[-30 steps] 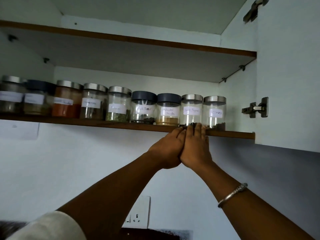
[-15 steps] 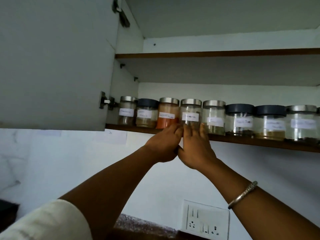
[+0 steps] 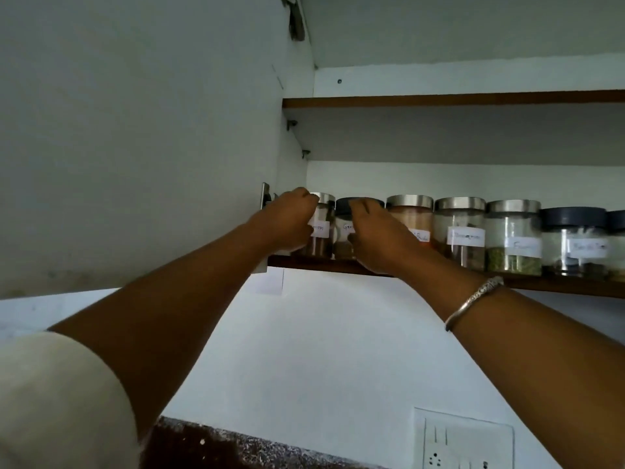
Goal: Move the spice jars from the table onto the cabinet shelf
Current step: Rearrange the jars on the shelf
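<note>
**Both hands at the shelf's left end**

My left hand [image 3: 287, 221] curled around the steel-lidded jar [image 3: 321, 225] at the row's end; my right hand [image 3: 378, 238] gripped the dark-lidded jar [image 3: 345, 218] just beside it. Both jars stood upright on the cabinet shelf [image 3: 558, 285], touching the others.

The left hand [image 3: 287, 221] and right hand [image 3: 378, 238] cover the two leftmost jars' fronts. Label writing is too blurred to read. The last jar [image 3: 617, 242] is cut off at the right edge.

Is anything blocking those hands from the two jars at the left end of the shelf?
Nothing visible. The left hand is at the silver-lidded jar and the right hand at the dark-lidded jar. The open cabinet door hangs off to the left.
</note>
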